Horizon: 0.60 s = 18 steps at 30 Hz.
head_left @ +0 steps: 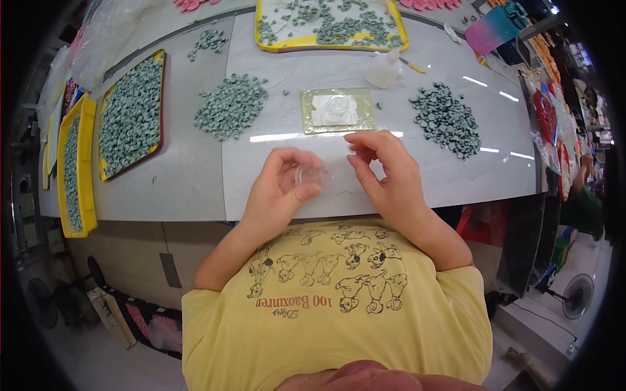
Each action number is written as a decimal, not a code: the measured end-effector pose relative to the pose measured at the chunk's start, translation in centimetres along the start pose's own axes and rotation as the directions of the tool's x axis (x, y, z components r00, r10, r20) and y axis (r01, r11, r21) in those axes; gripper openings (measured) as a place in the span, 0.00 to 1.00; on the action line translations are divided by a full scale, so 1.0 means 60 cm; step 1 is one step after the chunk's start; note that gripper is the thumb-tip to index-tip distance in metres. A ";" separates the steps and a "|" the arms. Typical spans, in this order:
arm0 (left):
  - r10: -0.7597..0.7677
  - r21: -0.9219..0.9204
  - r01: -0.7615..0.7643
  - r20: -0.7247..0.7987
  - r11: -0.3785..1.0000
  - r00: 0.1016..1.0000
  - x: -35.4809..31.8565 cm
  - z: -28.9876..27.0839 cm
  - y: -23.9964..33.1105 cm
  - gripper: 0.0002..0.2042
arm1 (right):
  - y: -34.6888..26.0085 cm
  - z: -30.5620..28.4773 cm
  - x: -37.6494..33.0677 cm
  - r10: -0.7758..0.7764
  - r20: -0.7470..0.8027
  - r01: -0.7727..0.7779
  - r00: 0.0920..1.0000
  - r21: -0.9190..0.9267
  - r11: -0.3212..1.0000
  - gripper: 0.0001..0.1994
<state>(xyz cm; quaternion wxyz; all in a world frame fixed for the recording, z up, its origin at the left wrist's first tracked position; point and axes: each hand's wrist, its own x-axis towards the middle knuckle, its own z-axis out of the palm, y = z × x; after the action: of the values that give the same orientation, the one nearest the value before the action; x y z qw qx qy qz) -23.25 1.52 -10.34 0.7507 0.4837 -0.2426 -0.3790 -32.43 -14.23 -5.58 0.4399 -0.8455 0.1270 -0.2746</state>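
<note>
My left hand (280,186) is curled around a small clear round plastic piece (305,176), whose exact kind I cannot make out. To its right, my right hand (389,171) is raised over the table with its fingers bent and apart, and nothing shows between them. Just beyond both hands lies a yellowish-green flat pad (306,124) with a white sheet and a clear round thing (336,109) on top. A heap of small grey-green pieces (448,120) is on the right, and another heap (231,106) on the left.
A yellow-rimmed tray (332,47) of the same pieces stands at the far side. Two more, a tray (130,117) and a yellow bin (85,163), are at the left. A white translucent bottle (383,70) stands behind the pad; a pink-and-blue bottle (492,29) is far right.
</note>
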 end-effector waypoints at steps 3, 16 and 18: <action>0.039 0.438 -0.056 0.047 0.897 0.998 0.000 0.010 0.015 0.17 | 0.027 -0.071 0.021 0.002 0.116 0.029 0.993 -0.265 0.964 0.05; 0.324 0.905 -0.240 0.123 0.352 0.938 -0.021 0.093 0.142 0.19 | 0.108 -0.270 0.258 0.180 0.245 0.059 0.953 -0.730 0.680 0.10; 0.314 0.927 -0.193 0.088 0.323 0.945 -0.026 0.103 0.179 0.19 | 0.081 -0.285 0.272 0.202 0.237 0.032 0.950 -0.720 0.694 0.09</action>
<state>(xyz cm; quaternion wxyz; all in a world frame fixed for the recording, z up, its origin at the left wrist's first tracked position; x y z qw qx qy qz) -25.12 2.06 2.03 0.4103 0.7959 -0.4443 -0.0283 -28.83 -36.03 4.13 0.1027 -0.9740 0.1952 -0.0522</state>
